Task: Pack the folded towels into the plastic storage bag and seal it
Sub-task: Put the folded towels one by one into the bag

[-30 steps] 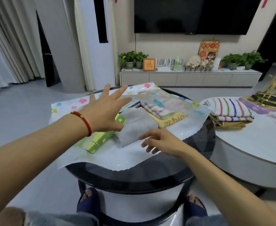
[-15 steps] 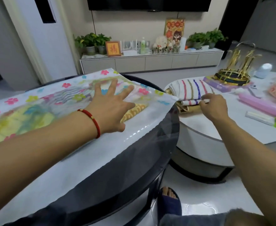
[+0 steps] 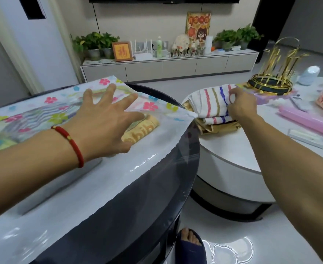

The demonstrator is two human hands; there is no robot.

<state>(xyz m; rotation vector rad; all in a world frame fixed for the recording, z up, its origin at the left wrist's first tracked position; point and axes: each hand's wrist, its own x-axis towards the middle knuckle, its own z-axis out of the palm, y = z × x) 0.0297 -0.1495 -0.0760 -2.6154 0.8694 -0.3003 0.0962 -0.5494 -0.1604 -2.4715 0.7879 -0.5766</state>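
While the left hand [image 3: 107, 124] lies flat with fingers spread on the flowered plastic storage bag [image 3: 65, 119] at centre left, the right hand [image 3: 239, 106] pinches the striped towel [image 3: 210, 101] topping a folded stack on the white surface [image 3: 233, 153] at right.

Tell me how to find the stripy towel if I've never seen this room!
Look at the white round table to the right of the dark glass one. Near its left edge sits a small pile of folded cloth, and the right hand is gripping the top piece. That is the striped towel: white with pink, olive and blue stripes, while the cloth beneath it is plain tan.
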